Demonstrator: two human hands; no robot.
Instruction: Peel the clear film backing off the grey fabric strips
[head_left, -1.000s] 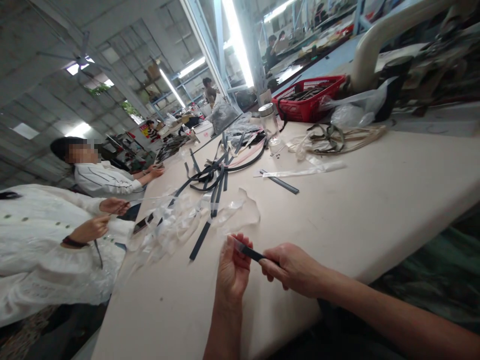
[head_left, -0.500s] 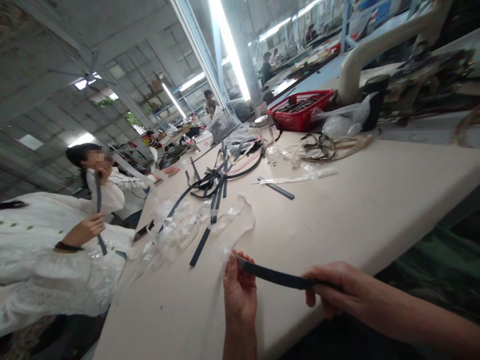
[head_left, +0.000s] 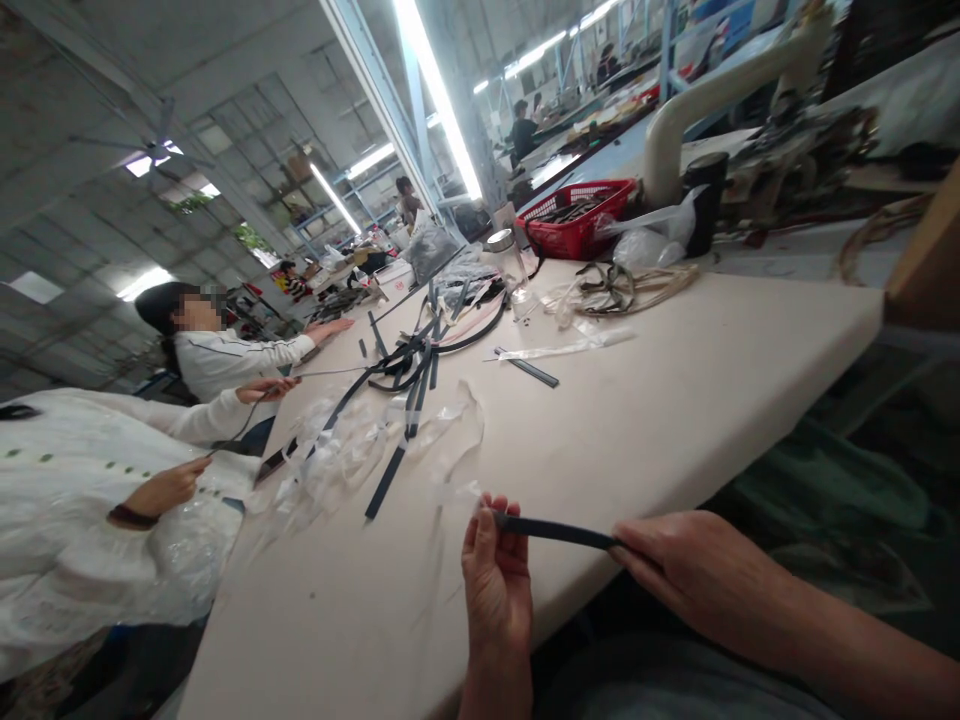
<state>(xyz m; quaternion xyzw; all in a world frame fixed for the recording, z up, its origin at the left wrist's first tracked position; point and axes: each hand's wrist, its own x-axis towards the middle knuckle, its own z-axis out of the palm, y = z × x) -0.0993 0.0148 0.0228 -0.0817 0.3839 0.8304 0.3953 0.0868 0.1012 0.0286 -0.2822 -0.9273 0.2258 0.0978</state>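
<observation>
Dark strap (head_left: 555, 531) stretching level between both hands at near edge of table (head_left: 675, 400). Left hand (head_left: 496, 585) pinching one end, fingers closed on it. Right hand (head_left: 701, 580) gripping other end. Loose straps (head_left: 412, 370) and clear wrappers (head_left: 352, 450) lying farther along table.

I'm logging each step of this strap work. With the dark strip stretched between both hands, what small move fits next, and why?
Probably slide the right hand further along the dark strip while the left hand pinches its end. The strip spans both hands over the table edge, and clear film lies loose beside similar strips, which suggests a covering is being peeled off.
</observation>
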